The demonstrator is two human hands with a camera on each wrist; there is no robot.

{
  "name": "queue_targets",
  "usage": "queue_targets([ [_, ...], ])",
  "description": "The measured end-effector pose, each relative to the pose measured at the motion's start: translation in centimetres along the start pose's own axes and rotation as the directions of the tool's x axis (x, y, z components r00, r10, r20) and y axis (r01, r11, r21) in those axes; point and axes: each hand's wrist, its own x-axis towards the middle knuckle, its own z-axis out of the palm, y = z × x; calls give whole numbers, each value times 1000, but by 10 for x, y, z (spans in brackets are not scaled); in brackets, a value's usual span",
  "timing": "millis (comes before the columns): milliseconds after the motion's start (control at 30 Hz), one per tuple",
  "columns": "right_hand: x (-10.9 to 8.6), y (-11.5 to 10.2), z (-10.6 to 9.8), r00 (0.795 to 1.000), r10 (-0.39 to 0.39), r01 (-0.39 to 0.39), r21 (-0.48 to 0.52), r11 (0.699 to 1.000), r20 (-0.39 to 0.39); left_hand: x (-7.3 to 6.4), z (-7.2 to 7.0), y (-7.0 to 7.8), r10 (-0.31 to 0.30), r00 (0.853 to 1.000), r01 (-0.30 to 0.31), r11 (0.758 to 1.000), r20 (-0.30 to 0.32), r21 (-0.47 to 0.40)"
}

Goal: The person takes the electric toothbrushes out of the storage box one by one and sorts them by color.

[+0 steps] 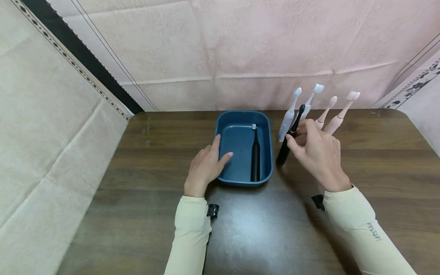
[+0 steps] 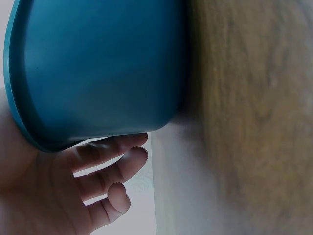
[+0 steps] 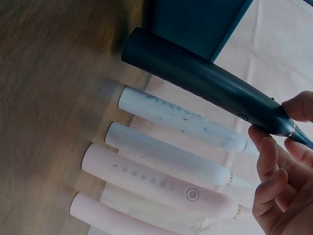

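Note:
My right hand (image 1: 317, 151) pinches a black electric toothbrush (image 3: 195, 78) near its neck between thumb and fingers. The brush leans, head up, with the lower end of its handle close over the table. My left hand (image 1: 206, 166) holds the left rim of a blue plastic bin (image 1: 245, 183), thumb over the inside and fingers along the outer wall. In the left wrist view those fingers (image 2: 115, 171) lie loosely beside the wall. Inside the bin, toward its right side, lies another black electric toothbrush (image 1: 255, 160), bristles at the far end.
Several electric toothbrushes stand upright right of the bin, including a speckled white one (image 3: 171, 115), a pale bluish one (image 3: 166, 154) and a pink one (image 3: 146, 176). They sit near the wooden table's (image 1: 137, 214) far edge, before a pale patterned cloth (image 1: 240, 46).

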Motion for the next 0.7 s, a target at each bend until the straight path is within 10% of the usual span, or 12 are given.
queue_targets([
  [700, -3, -1, 3, 1000, -14, 14, -16, 1000, 2, 0, -1, 1, 4, 1000, -4, 1000, 2, -5],
])
